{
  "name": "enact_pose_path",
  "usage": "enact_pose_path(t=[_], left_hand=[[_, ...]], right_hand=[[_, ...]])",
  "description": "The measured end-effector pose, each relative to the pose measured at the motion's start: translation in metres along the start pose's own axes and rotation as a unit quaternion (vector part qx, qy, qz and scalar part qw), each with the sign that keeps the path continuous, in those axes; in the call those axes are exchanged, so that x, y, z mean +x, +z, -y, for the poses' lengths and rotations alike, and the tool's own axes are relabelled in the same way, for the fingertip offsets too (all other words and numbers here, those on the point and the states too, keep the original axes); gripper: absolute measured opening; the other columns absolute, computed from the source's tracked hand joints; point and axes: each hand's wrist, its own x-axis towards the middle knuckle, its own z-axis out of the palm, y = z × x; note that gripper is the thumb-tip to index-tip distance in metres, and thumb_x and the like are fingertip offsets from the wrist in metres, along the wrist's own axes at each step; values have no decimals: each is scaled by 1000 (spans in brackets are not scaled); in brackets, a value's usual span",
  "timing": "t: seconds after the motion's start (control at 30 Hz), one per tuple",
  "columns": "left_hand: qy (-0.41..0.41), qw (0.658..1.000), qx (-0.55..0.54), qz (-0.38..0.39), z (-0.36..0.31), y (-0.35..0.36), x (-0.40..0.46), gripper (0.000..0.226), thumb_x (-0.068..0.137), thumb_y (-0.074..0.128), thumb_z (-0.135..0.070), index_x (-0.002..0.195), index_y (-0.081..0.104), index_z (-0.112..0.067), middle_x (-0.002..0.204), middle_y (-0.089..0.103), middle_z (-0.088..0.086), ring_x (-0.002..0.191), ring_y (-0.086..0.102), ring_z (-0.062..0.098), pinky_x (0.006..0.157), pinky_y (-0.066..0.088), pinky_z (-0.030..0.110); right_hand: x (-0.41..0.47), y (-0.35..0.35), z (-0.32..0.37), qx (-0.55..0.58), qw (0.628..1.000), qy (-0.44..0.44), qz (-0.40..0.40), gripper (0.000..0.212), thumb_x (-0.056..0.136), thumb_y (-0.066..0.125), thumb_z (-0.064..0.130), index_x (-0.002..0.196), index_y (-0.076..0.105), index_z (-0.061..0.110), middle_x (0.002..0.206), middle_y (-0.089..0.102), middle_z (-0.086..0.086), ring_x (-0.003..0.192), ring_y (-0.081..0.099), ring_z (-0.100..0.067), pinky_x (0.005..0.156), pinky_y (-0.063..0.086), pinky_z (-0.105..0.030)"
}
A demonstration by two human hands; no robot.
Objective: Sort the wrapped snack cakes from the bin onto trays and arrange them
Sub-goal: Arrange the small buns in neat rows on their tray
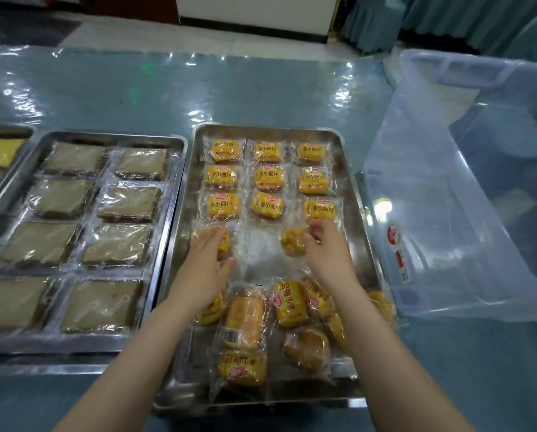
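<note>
Orange-yellow snack cakes in clear wrappers (223, 206) carry red oval logos and dark lettering, on a silvery steel tray (351, 169). Left of that tray, brown square cakes in clear film (127, 203) fill a second grey metal tray (173, 169). Right of it, a translucent pale-blue plastic bin (441, 232) bears a red-and-white label. The desk (230, 88) is glossy teal.

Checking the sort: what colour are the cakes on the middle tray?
Brown, in clear wrappers: the cakes on the middle tray, head view.

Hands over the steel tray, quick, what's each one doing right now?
Left hand: open, flat on a yellow wrapped snack cake.
Right hand: pinching another yellow wrapped snack cake.
</note>
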Motion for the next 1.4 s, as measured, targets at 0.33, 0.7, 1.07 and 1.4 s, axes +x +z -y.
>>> enact_pose_path(t=[0.33, 0.7, 1.07, 1.4], left_hand=[[-95, 939, -331, 14, -36, -5, -4, 20, 86, 65, -20, 104, 66, -12, 83, 73, -3, 78, 69, 10, 70, 54, 25], [-125, 944, -302, -41, -27, -4, -4, 16, 81, 70, -15, 81, 58, -5, 75, 71, 3, 61, 67, 10, 52, 45, 20], [-124, 942, -304, -70, -27, 0, 0, 17, 80, 72, -18, 84, 62, -5, 76, 71, 8, 65, 68, 19, 56, 52, 27], [-126, 946, -270, -129, -6, 0, 5, 32, 85, 65, -13, 112, 54, -27, 111, 62, -11, 95, 59, 1, 77, 47, 16]], right_hand=[[-24, -1, 15, 335, 929, 101, 120, 18, 99, 46, 11, 105, 63, 15, 99, 71, -10, 88, 70, -22, 68, 55, -28], [-29, 1, 6, 376, 910, 137, 105, 13, 85, 67, 6, 87, 56, 10, 92, 71, -12, 81, 72, -25, 64, 55, -26], [-28, 19, 5, 490, 823, 240, 159, 48, 73, 76, 21, 114, 57, 8, 97, 75, -7, 87, 72, -22, 73, 57, -31], [2, 6, 9, 342, 929, 128, 62, 42, 87, 63, 3, 123, 59, 23, 106, 68, 8, 95, 65, -8, 74, 52, -22]])
